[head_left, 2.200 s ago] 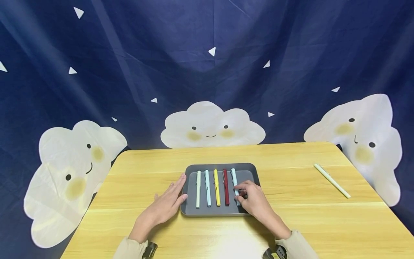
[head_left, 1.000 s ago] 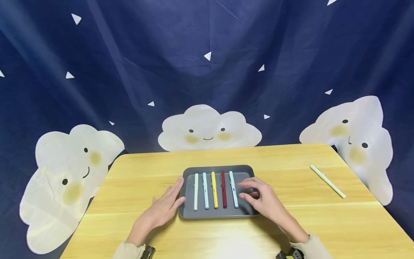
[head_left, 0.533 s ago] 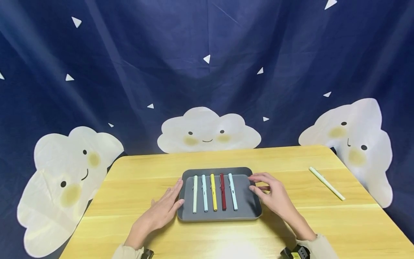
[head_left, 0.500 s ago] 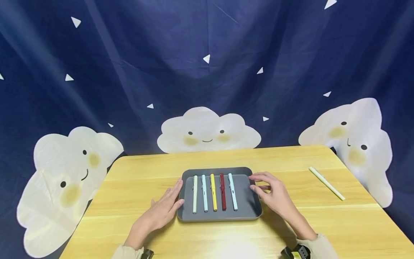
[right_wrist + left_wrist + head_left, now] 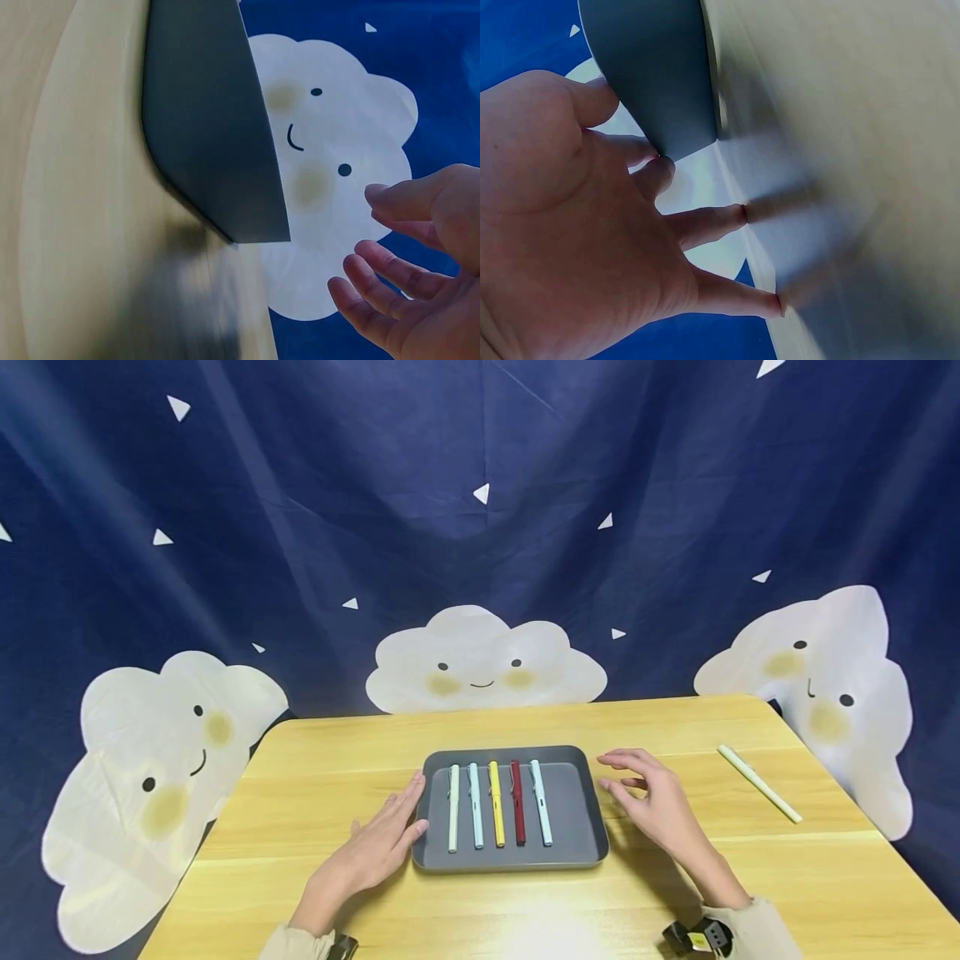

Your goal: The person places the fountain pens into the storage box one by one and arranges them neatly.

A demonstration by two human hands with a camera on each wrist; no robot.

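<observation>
A dark grey tray [image 5: 577,852] lies on the table with several capped pens side by side in it. From left to right they are a pale green pen [image 5: 453,810], a light blue pen [image 5: 476,807], a yellow pen [image 5: 497,806], a dark red pen [image 5: 518,804] and a second light blue pen [image 5: 542,804]. My left hand [image 5: 375,847] rests against the tray's left edge, and two of its fingertips touch the table in the left wrist view. Just beyond the tray's right edge, my right hand [image 5: 660,806] hovers with relaxed fingers and holds nothing.
Another pale green pen [image 5: 759,783] lies slanted on the wooden table [image 5: 345,743], to the right of my right hand. Behind the table hangs a dark blue curtain [image 5: 420,485] with white clouds.
My right hand has come off the right-hand light blue pen and moved rightward, out past the tray's edge. My left hand stays at the tray's left edge. The pens now lie untouched.
</observation>
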